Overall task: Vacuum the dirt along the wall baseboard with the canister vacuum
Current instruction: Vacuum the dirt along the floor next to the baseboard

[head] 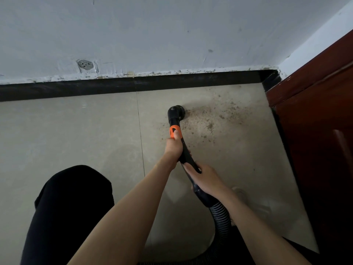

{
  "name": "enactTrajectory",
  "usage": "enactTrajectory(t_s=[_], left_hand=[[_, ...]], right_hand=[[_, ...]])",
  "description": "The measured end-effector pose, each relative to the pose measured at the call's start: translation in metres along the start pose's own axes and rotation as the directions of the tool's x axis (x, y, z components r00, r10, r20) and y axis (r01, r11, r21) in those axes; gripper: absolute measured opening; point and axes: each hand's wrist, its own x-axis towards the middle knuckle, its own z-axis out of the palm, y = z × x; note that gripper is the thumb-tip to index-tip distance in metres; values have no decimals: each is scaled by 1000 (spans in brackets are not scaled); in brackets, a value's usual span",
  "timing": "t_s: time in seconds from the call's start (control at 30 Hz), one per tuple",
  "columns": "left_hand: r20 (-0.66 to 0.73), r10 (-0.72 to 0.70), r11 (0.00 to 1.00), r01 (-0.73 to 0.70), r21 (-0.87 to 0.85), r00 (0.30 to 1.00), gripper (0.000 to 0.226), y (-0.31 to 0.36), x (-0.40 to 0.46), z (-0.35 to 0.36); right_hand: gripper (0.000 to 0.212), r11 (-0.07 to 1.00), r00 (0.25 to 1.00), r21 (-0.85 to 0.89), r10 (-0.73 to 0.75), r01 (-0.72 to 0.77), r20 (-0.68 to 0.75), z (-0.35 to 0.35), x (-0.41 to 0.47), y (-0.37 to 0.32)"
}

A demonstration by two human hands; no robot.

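A black vacuum wand with an orange collar [173, 131] ends in a round black nozzle [176, 113] that rests on the tile floor. My left hand [173, 145] grips the wand just below the orange collar. My right hand [205, 179] holds the wand's lower handle, where the ribbed black hose [219, 217] begins. Brown dirt [212, 116] is scattered on the floor to the right of the nozzle, reaching toward the black baseboard [114, 87] under the white wall. The canister is out of view.
A dark red wooden door or cabinet [315, 121] stands at the right, forming a corner with the baseboard. My knee in black trousers [66, 207] is at the lower left. An old round wall fitting [85, 65] sits above the baseboard.
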Motion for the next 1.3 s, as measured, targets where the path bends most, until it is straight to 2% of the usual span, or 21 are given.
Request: enactTrajectory(t_s=[0.4, 0.63, 0.8, 1.03, 1.3], left_hand=[[137, -34, 980, 6, 200, 990, 66, 28, 15, 70], [185, -18, 975, -24, 221, 983, 68, 38, 24, 82], [154, 3, 983, -32, 181, 988, 60, 36, 33, 63], [-9, 9, 1000, -9, -20, 1000, 53, 40, 39, -5], [-96, -22, 984, 5, -179, 995, 48, 13, 7, -68]], right_hand=[[38, 990, 974, 118, 105, -83, -198, -32, 16, 35], [44, 987, 952, 122, 136, -106, -273, -34, 30, 37], [42, 987, 970, 138, 105, -76, -217, -27, 36, 28], [45, 999, 998, 3, -32, 32, -50, -2, 51, -21], [43, 984, 991, -136, -108, 119, 83, 39, 35, -43]])
